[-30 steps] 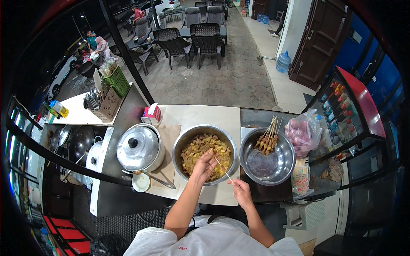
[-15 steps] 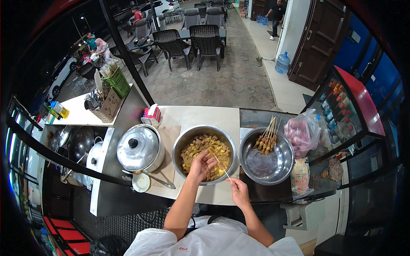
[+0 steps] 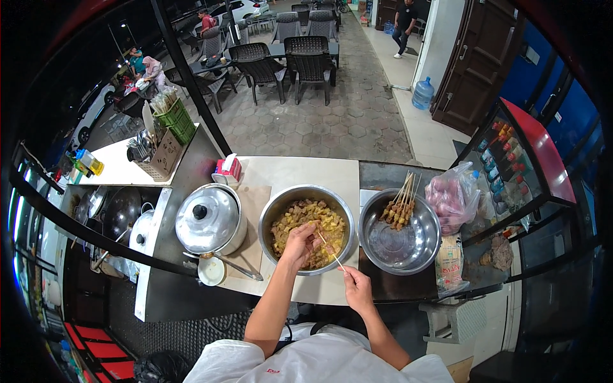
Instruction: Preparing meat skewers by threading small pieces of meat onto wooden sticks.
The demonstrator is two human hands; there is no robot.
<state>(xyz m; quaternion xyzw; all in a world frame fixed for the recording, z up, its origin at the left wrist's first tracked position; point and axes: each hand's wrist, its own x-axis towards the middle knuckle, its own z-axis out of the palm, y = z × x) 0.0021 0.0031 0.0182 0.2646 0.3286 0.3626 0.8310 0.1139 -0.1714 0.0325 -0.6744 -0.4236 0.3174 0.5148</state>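
Observation:
A wide steel bowl (image 3: 349, 220) holds chunks of yellow-coated meat (image 3: 305, 214). Over it my left hand (image 3: 301, 245) curls its fingers closed at the upper end of a thin wooden skewer (image 3: 337, 259), around a meat piece mostly hidden by the fingers. My right hand (image 3: 358, 288) grips the skewer's lower end, just past the bowl's near rim. To the right is a second steel bowl (image 3: 397, 254). Several filled meat skewers (image 3: 399, 211) lie together in it, their bare sticks leaning over the far rim.
Left of the meat bowl stand a lidded pot (image 3: 207, 220), a small white dish (image 3: 211, 271) and tongs (image 3: 239, 268). A tissue pack (image 3: 227, 170) sits behind. On the right are a pink-filled plastic bag (image 3: 450, 198), a packet of sticks (image 3: 449, 265) and a glass display case (image 3: 504, 169).
My left fingers have curled in from a more open palm, covering the piece seen at their tips. My right hand stays almost still. A person by the doorway has stepped leftward.

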